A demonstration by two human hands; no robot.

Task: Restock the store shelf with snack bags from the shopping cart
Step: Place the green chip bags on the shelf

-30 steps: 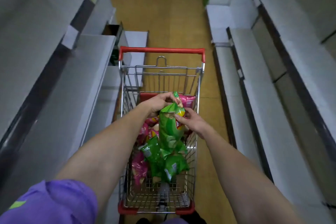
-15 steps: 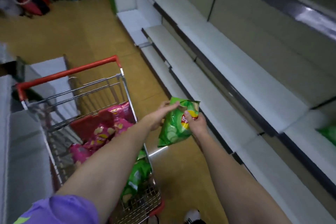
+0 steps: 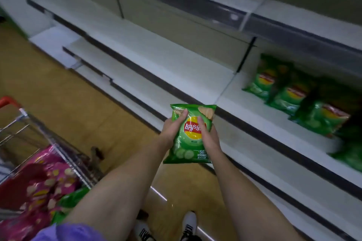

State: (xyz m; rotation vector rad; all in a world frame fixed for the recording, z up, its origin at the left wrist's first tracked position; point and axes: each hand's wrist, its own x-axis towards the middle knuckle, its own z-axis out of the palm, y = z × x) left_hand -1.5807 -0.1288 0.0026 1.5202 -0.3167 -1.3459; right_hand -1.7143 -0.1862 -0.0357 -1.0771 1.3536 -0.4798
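Observation:
I hold a green Lay's snack bag [image 3: 193,143] upright in front of me, facing the camera. My left hand [image 3: 172,128] grips its left side and my right hand [image 3: 208,136] grips its right side, thumbs across the front. The bag hangs over the floor just short of the white store shelf [image 3: 176,64]. Several green bags [image 3: 293,94] of the same kind stand in a row on that shelf at the right. The shopping cart [image 3: 39,133] sits at the lower left with pink bags [image 3: 39,182] and a green bag [image 3: 72,199] in it.
The shelving has several white tiers with dark price rails [image 3: 254,133]; the left stretch of the middle tier is bare. Yellow floor [image 3: 68,94] runs between cart and shelving. My shoes [image 3: 188,225] show at the bottom.
I have turned from the cart to the right-hand shelving. The green bag came up out of the cart, now upright with both hands on its sides, and the stocked green bags came into view.

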